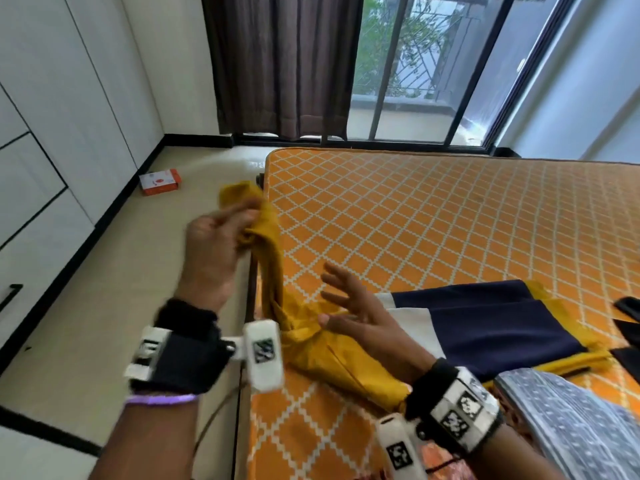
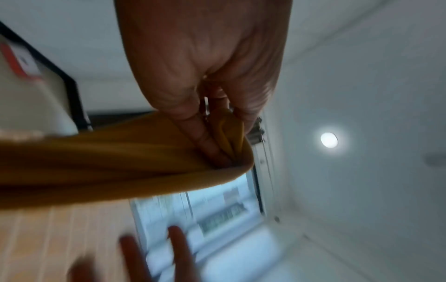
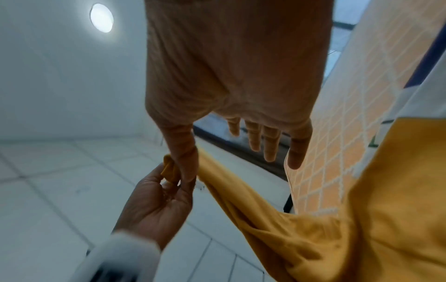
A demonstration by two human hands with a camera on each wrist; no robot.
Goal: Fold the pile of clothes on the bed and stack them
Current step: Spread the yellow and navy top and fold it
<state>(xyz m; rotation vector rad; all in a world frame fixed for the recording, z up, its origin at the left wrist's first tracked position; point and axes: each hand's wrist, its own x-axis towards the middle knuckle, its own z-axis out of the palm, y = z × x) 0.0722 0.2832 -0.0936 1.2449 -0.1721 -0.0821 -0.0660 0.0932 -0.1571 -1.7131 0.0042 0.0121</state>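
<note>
An orange-and-white box (image 1: 160, 181) is seen on the floor at far left. One end of the mustard-yellow garment (image 1: 311, 355) is pinched in the raised left hand (image 1: 211, 244); the rest trails onto the orange bed (image 1: 433, 216). The right hand (image 1: 360, 317) is spread wide above it, holding nothing. A navy-and-white cloth (image 1: 491, 317) lies to the right.

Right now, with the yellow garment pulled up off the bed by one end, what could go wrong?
The left hand only pinches one bunched end of the yellow garment, so it may slip out. That end hangs past the bed edge, so it could drop toward the floor. The open right hand holds nothing, and the garment's other end lies under the navy and white garment, which pulling may drag along.
</note>
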